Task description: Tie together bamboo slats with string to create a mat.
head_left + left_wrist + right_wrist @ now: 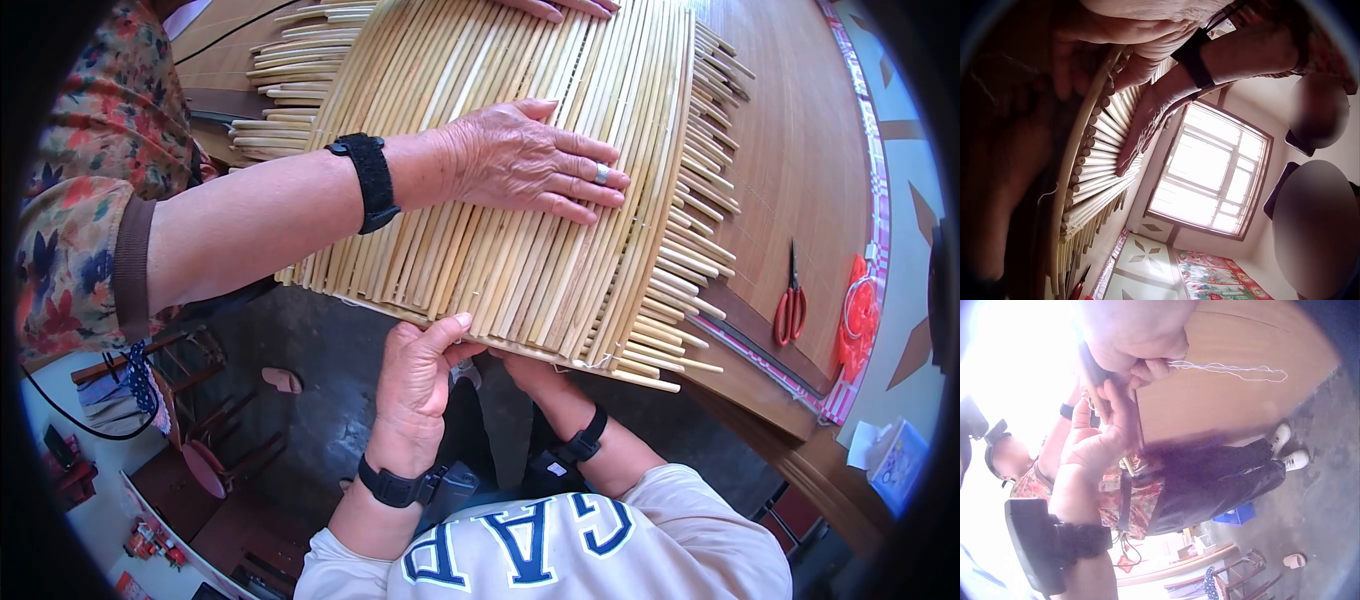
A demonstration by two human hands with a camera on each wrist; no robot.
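A mat of pale wooden sticks [500, 260] lies over the table's edge. My left hand [411, 375] grips its near rim, thumb on top and fingers below; the left wrist view shows this thumb on the rim [1072, 172]. Under the rim, my right hand [532, 372] is mostly hidden in the head view. In the right wrist view, my right hand [1138, 337] has curled fingers pinching a looped white thread [1235, 367], close beside my left hand [1099, 440].
Another person's hand [535, 165] lies flat on the sticks, with more fingers [560, 8] at the far end. Red-handled scissors [790, 310] and an orange-red bag [857, 310] lie on the table [780, 170] at right. A stool [205, 468] stands lower left.
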